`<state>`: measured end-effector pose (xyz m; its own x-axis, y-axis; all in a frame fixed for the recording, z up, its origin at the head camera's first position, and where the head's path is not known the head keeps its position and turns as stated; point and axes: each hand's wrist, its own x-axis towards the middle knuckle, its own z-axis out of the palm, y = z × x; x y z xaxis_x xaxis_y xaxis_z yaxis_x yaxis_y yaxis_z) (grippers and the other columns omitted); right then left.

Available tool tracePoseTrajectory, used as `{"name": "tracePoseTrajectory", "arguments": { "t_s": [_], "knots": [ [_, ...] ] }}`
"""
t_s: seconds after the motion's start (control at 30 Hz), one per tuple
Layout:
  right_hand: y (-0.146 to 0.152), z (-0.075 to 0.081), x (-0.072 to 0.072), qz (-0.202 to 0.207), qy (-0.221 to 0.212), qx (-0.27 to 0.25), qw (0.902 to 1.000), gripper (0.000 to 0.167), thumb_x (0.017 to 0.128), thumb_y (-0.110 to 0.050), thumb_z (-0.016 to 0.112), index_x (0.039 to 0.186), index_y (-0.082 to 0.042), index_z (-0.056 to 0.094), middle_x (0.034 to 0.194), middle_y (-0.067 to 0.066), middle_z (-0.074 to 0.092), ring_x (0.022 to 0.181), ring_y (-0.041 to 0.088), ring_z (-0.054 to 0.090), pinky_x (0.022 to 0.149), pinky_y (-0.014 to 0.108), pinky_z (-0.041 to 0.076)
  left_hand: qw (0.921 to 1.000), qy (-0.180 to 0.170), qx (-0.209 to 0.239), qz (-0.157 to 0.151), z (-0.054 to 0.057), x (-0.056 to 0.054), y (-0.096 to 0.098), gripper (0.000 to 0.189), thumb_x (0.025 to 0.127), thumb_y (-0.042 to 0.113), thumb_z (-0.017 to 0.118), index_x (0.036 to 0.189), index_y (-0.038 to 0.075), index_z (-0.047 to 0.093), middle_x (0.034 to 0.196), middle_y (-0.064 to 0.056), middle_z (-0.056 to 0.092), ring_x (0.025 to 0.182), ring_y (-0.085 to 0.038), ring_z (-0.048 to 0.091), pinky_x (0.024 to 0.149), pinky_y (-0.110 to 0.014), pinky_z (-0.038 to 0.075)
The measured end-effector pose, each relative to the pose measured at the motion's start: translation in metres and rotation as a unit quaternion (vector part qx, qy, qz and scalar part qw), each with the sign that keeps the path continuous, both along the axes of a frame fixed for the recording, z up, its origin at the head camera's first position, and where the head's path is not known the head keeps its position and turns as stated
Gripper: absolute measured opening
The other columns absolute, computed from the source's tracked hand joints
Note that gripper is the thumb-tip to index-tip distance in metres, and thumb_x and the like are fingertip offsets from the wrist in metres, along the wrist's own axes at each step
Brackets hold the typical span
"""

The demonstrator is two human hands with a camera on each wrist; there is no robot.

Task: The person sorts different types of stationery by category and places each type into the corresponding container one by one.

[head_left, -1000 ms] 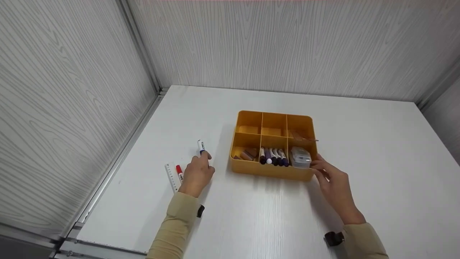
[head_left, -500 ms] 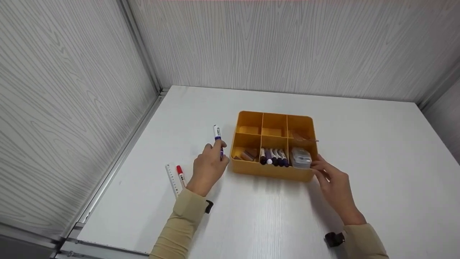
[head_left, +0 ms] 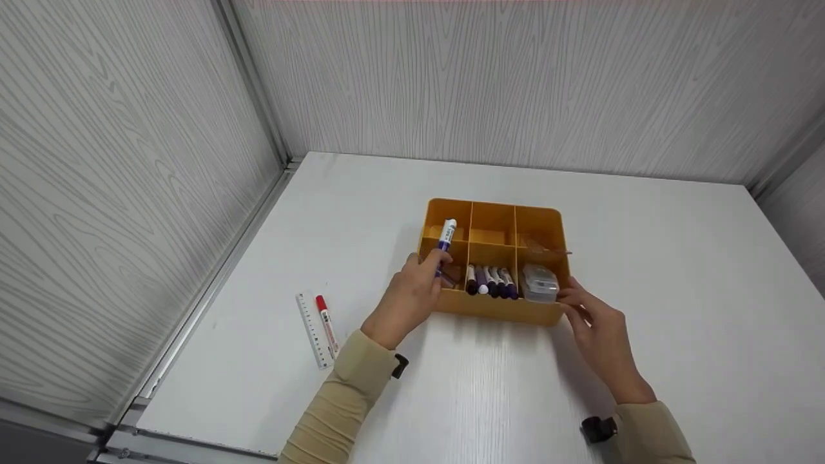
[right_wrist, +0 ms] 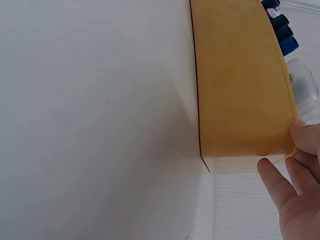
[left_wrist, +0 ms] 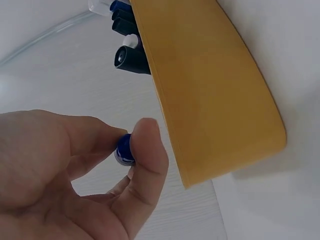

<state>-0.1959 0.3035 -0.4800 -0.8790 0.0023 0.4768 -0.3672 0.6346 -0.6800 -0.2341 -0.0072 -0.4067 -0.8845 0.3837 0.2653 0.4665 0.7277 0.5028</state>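
Note:
A white marker with a blue cap (head_left: 447,233) is pinched between thumb and fingers of my left hand (head_left: 408,296), over the front-left compartment of the yellow divided box (head_left: 490,310). In the left wrist view the blue end (left_wrist: 124,150) shows between thumb and fingertip, beside the box wall. My right hand (head_left: 599,328) holds the box's front-right corner, its thumb at the rim in the right wrist view. Several markers (head_left: 493,281) lean in the front-middle compartment. A clear plastic case (head_left: 540,283) fills the front-right one; brownish blocks (head_left: 453,276) lie partly hidden under my left hand.
On the white table left of the box lie a clear ruler (head_left: 313,330) and a red-capped marker (head_left: 327,322), side by side. A thin transparent piece (head_left: 544,246) sticks out past the box's right rim. Pale wood-grain panels (head_left: 503,84) stand behind and at the left.
My left hand has carried the blue-capped marker from the table, rightward and up, to over the box's left side. My right hand has stayed at the box corner.

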Motion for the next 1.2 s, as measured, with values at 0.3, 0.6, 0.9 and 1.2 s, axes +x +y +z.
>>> {"name": "tracePoseTrajectory", "arguments": {
  "t_s": [0.3,0.6,0.9,1.2],
  "knots": [
    [0.001,0.0,-0.001,-0.005,-0.012,0.002,0.9999,0.018,0.086,0.009,0.068,0.098,-0.004,0.07,0.117,0.012,0.072,0.131,0.028,0.055,0.089,0.014,0.047,0.9985,-0.047,-0.028,-0.004,0.01,-0.002,0.023,0.042,0.1,0.008,0.055,0.142,0.009,0.047,0.102,-0.014,0.061,0.073,-0.016,0.055,0.063,-0.024,0.05],
    [0.002,-0.001,-0.001,-0.002,-0.021,0.009,0.9997,0.019,0.088,0.006,0.068,0.102,-0.007,0.071,0.12,0.01,0.071,0.133,0.026,0.053,0.09,0.025,0.05,0.9932,-0.08,-0.079,0.028,0.021,-0.004,0.045,0.039,0.099,0.015,0.059,0.137,0.012,0.052,0.103,-0.013,0.06,0.072,-0.017,0.056,0.06,-0.024,0.048],
    [0.0,0.001,0.001,-0.002,-0.014,-0.003,0.9999,0.018,0.088,0.007,0.067,0.099,-0.006,0.071,0.117,0.01,0.072,0.132,0.025,0.054,0.09,0.014,0.048,0.9909,-0.087,-0.1,0.023,0.024,-0.004,0.053,0.026,0.099,0.017,0.06,0.123,0.007,0.054,0.098,-0.013,0.06,0.071,-0.016,0.056,0.057,-0.022,0.048],
    [0.001,-0.001,0.0,-0.005,-0.014,-0.001,0.9999,0.016,0.088,0.006,0.067,0.1,-0.005,0.071,0.116,0.009,0.072,0.132,0.024,0.054,0.09,0.029,0.051,0.9929,-0.074,-0.092,0.013,0.02,-0.007,0.061,0.016,0.1,0.016,0.057,0.106,0.005,0.067,0.075,-0.006,0.056,0.058,-0.01,0.046,0.047,-0.019,0.034]
  ]
}}
